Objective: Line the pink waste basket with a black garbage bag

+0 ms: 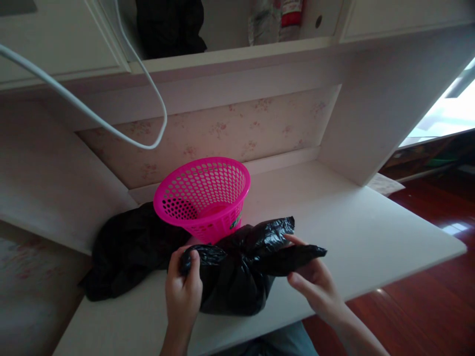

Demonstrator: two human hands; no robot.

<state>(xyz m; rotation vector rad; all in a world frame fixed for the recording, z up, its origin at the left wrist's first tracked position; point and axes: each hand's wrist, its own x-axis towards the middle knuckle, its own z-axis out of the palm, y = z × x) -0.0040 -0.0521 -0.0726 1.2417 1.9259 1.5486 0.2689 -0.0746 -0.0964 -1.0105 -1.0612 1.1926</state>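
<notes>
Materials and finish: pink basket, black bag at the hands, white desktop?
Pink basket: likely molded plastic, semi-gloss; uniform color, regular grid of holes.
Black bag: looks like thin plastic film, glossy; crinkled folds with bright highlights.
White desktop: probably laminate or painted board, smooth with a soft sheen; the plain, even surface leaves open which one.

- From my end, I take this for a room in a home.
- I see flower-patterned wallpaper [218, 129] behind a white built-in surface [371, 222].
- My feed shows a pale panelled cabinet door [55, 44] and an open shelf [230, 55] above.
- I make out a glossy red-brown floor [419, 296].
</notes>
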